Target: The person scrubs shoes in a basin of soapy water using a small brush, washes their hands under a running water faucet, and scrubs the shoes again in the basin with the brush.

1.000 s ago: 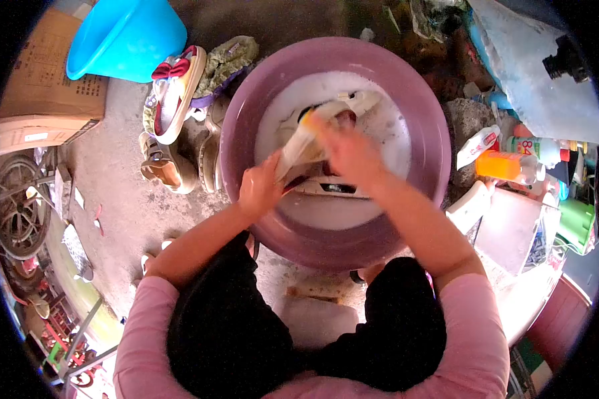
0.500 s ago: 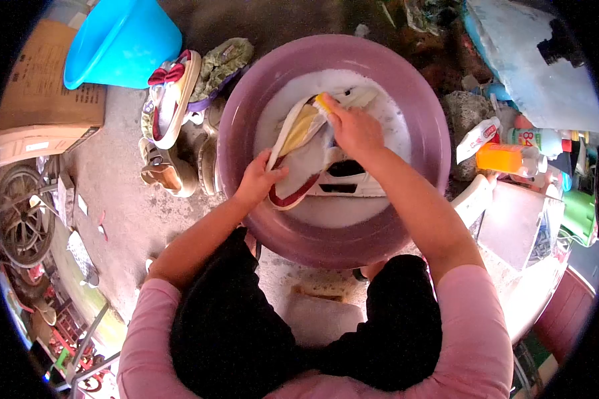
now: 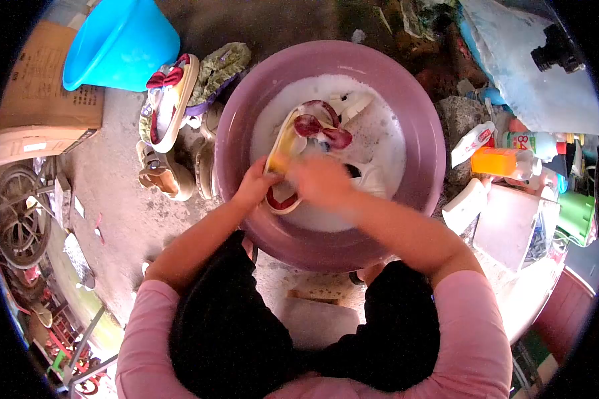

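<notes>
My left hand (image 3: 254, 185) grips the edge of a sandal (image 3: 308, 126) with a dark red bow and a pale sole, tilted above the suds. Over its insole is my right hand (image 3: 321, 181), smeared by motion, with the fingers curled round a yellow brush (image 3: 281, 161) that is mostly blurred. Both hands are inside a large purple basin (image 3: 424, 159) of foamy water (image 3: 379, 133). White footwear (image 3: 373, 179) lies partly sunk in the foam, half hidden by my right hand. A further white strap piece (image 3: 354, 106) pokes up behind the sandal.
Left of the basin stand a matching sandal (image 3: 173, 100), brown shoes (image 3: 163, 174), a camouflage-patterned shoe (image 3: 221, 70), a blue bucket (image 3: 123, 46) and a cardboard box (image 3: 53, 100). To the right are an orange bottle (image 3: 496, 161) and a white bottle (image 3: 471, 143).
My right hand has moved down and left along the sandal with the brush, toward my left hand. The sandal has turned, so its red bow now shows.
</notes>
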Demonstrator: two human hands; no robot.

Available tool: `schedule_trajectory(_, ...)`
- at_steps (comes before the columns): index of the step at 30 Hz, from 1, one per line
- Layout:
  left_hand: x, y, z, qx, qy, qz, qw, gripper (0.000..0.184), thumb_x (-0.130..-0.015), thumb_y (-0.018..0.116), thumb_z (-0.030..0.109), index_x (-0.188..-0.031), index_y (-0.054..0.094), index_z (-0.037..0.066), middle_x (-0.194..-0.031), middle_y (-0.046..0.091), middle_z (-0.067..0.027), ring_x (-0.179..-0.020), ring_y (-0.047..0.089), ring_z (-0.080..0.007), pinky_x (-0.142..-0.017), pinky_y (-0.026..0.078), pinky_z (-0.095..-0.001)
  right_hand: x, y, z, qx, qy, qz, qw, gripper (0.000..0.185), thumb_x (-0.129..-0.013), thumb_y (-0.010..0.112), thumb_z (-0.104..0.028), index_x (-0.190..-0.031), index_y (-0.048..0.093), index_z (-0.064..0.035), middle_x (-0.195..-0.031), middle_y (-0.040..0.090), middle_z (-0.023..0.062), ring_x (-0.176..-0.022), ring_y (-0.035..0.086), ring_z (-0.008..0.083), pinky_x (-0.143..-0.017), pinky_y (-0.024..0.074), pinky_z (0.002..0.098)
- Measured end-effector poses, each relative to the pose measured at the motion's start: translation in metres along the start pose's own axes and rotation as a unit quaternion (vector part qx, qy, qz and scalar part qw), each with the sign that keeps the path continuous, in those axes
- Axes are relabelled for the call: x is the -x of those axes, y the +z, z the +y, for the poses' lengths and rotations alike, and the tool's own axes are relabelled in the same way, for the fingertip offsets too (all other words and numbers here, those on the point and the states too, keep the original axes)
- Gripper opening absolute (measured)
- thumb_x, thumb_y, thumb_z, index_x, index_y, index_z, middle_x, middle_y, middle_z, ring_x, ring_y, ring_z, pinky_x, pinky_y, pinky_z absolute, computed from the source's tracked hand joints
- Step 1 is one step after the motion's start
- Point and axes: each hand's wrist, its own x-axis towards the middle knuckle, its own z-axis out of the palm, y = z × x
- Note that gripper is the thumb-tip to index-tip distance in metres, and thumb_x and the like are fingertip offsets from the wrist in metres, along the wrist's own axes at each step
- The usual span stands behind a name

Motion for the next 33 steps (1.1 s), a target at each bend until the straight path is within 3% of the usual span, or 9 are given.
schedule_trajectory(4, 0.008, 0.004, 0.008, 0.013, 0.006, -0.025, 1.0, 0.047, -0.076, 0.055, 0.001, -0.12, 0.042, 0.0, -0.105, 0.055, -0.0094, -0.096, 0.052, -0.0169, -0.087, 0.039, -0.0284, -0.018, 0.018, 0.05, 0.067, -0.041, 0.145, 0.986, 0.045, -0.088, 0.042, -0.025, -0.132, 0.034, -0.0254, -0.089, 0.055, 0.0193, -0.072, 0.059, 0.0331, -0.058, 0.048, 0.0427)
schedule_trajectory(5, 0.009, 0.005, 0.009, 0.02, 0.005, -0.026, 0.999, 0.046, -0.076, 0.054, 0.002, -0.12, 0.042, 0.0, -0.105, 0.054, -0.0095, -0.096, 0.051, -0.017, -0.088, 0.039, -0.0287, -0.029, -0.007, 0.061, 0.028, 0.087, 0.076, 0.993, 0.045, -0.087, 0.042, -0.022, -0.132, 0.035, -0.0248, -0.086, 0.057, 0.0175, -0.07, 0.058, 0.0304, -0.055, 0.0474, 0.0421)
schedule_trajectory(10, -0.002, -0.002, -0.004, 0.021, 0.01, -0.011, 1.0, 0.049, -0.076, 0.055, 0.009, -0.122, 0.04, -0.001, -0.106, 0.054, -0.0106, -0.098, 0.05, -0.0178, -0.089, 0.038, -0.0293, -0.029, -0.033, 0.045, -0.011, 0.119, 0.007, 0.993, 0.05, -0.085, 0.043, -0.016, -0.133, 0.031, -0.0252, -0.082, 0.057, 0.0187, -0.074, 0.059, 0.0279, -0.059, 0.0478, 0.0436)
schedule_trajectory(12, -0.002, -0.005, -0.008, 0.012, -0.014, -0.02, 1.0, 0.051, -0.075, 0.055, 0.009, -0.122, 0.039, -0.002, -0.107, 0.053, -0.0108, -0.098, 0.05, -0.018, -0.089, 0.037, -0.0294, -0.002, 0.017, 0.023, 0.026, -0.054, 0.075, 0.995, 0.055, -0.081, 0.041, -0.01, -0.133, 0.032, -0.0238, -0.083, 0.058, 0.0234, -0.071, 0.061, 0.0332, -0.06, 0.0497, 0.0454)
schedule_trajectory(15, 0.002, -0.007, -0.008, 0.021, -0.009, -0.068, 0.997, 0.053, -0.074, 0.054, 0.007, -0.123, 0.038, -0.002, -0.107, 0.053, -0.011, -0.098, 0.05, -0.0183, -0.09, 0.037, -0.0295, 0.01, 0.011, 0.013, 0.035, -0.036, -0.028, 0.998, 0.059, -0.081, 0.047, -0.013, -0.134, 0.028, -0.0283, -0.093, 0.056, 0.0187, -0.079, 0.059, 0.0347, -0.065, 0.049, 0.0437)
schedule_trajectory(20, 0.011, 0.005, 0.01, 0.068, -0.009, -0.041, 0.997, 0.048, -0.078, 0.051, 0.009, -0.123, 0.038, -0.003, -0.108, 0.052, -0.0109, -0.098, 0.05, -0.0186, -0.089, 0.039, -0.0304, -0.024, -0.021, 0.06, 0.052, 0.096, 0.047, 0.993, 0.064, -0.08, 0.051, -0.015, -0.136, 0.024, -0.0285, -0.09, 0.056, 0.0155, -0.079, 0.06, 0.03, -0.063, 0.0496, 0.0419)
schedule_trajectory(27, 0.005, 0.001, -0.006, 0.048, 0.014, -0.007, 0.999, 0.043, -0.088, 0.052, 0.025, -0.122, 0.042, 0.001, -0.109, 0.053, -0.0095, -0.099, 0.051, -0.0181, -0.086, 0.041, -0.0302, 0.043, 0.011, -0.017, 0.026, -0.076, -0.114, 0.99, 0.058, -0.079, 0.052, -0.023, -0.133, 0.031, -0.0262, -0.085, 0.057, 0.0176, -0.072, 0.061, 0.0312, -0.06, 0.0488, 0.0422)
schedule_trajectory(31, 0.007, 0.006, -0.002, 0.034, 0.053, -0.012, 0.998, 0.048, -0.088, 0.052, 0.031, -0.124, 0.039, 0.001, -0.11, 0.052, -0.0095, -0.102, 0.048, -0.0159, -0.088, 0.037, -0.0276, 0.002, -0.006, 0.056, 0.01, 0.064, 0.043, 0.997, 0.047, -0.08, 0.045, -0.018, -0.126, 0.041, -0.028, -0.088, 0.058, 0.0188, -0.07, 0.061, 0.0328, -0.061, 0.0495, 0.0455)
schedule_trajectory(33, 0.0, 0.0, -0.007, 0.057, 0.035, 0.001, 0.998, 0.049, -0.088, 0.052, 0.032, -0.124, 0.04, 0.001, -0.109, 0.052, -0.0087, -0.1, 0.048, -0.0153, -0.087, 0.038, -0.0272, 0.005, 0.0, 0.047, -0.005, 0.051, 0.033, 0.998, 0.045, -0.08, 0.045, -0.018, -0.124, 0.043, -0.0269, -0.087, 0.058, 0.0189, -0.07, 0.061, 0.0329, -0.061, 0.0493, 0.0461)
